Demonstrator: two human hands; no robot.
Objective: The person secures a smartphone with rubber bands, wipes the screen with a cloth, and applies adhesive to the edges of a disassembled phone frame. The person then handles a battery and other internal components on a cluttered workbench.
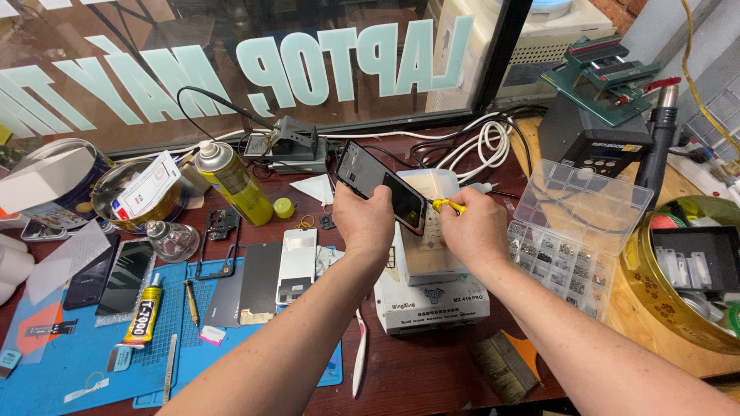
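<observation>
My left hand (364, 223) grips an opened black phone frame (375, 181), held tilted up over a white box-shaped machine (432, 296). My right hand (475, 229) holds a small yellow-handled screwdriver (447, 206) with its tip at the phone's right edge. The hands are close together, just above the machine's top plate.
A clear compartment box of small screws (574, 231) lies open to the right, with a gold tin (678, 308) beyond. On the blue mat (85, 354) at left lie phone screens, back covers, a glue tube (145, 312) and tools. A yellow spray can (231, 181) stands behind. A brush (505, 366) lies near the front edge.
</observation>
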